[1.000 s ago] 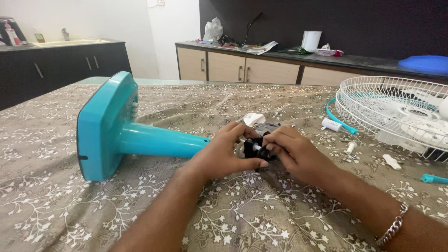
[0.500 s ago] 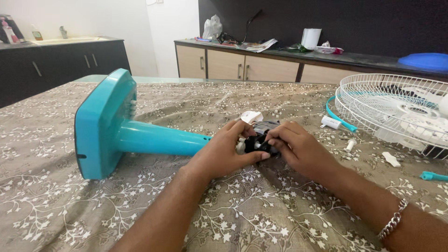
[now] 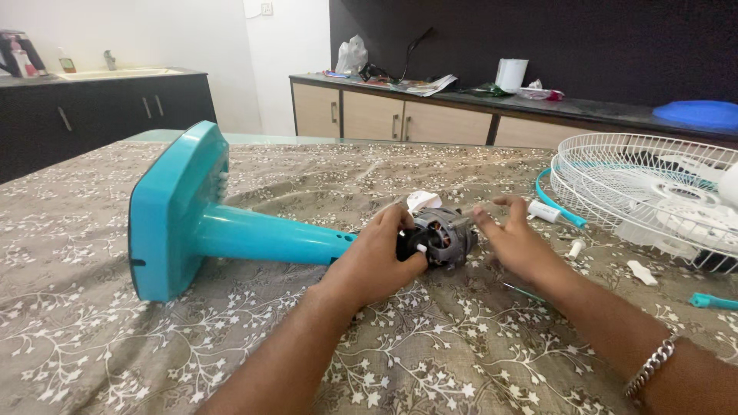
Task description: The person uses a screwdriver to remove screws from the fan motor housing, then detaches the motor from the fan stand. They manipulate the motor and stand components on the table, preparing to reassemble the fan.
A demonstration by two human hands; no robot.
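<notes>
Since a moment ago, right hand point(image 3: 513, 240) lifts off the fan motor point(image 3: 442, 237), fingers spread; left hand point(image 3: 378, 257) grips it, apparently by its rear.

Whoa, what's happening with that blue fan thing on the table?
A person has a turquoise fan stand lying on its side on a flowered tablecloth. The left hand grips the bare fan motor at the top of the stand. The right hand is open beside the motor, not holding it. The white fan guard and small white parts lie off to the right.
</notes>
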